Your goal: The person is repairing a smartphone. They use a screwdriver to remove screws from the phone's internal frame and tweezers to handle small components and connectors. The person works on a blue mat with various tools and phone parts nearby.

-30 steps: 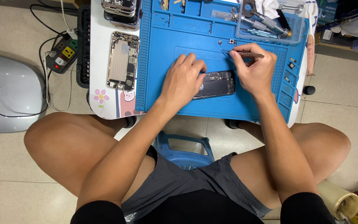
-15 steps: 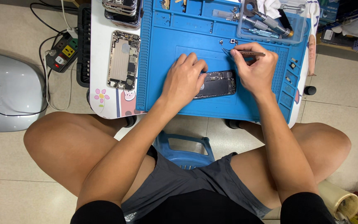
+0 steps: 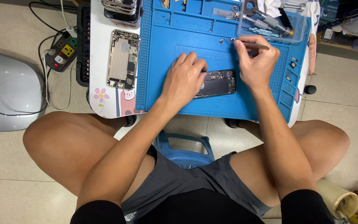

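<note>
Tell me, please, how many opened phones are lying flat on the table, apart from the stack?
2: a dark opened phone on the blue mat under the left hand, and a silver opened phone on the white table edge.

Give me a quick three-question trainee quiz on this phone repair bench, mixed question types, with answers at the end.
1. True or false: the left hand rests on the opened dark phone lying on the blue mat.
2. What does the right hand hold? A) tweezers B) a hammer C) a cup
3. Fill in: a second opened phone lies to the ___ of the mat, on the white table.

Key: 1 true; 2 A, the tweezers; 3 left.
</note>
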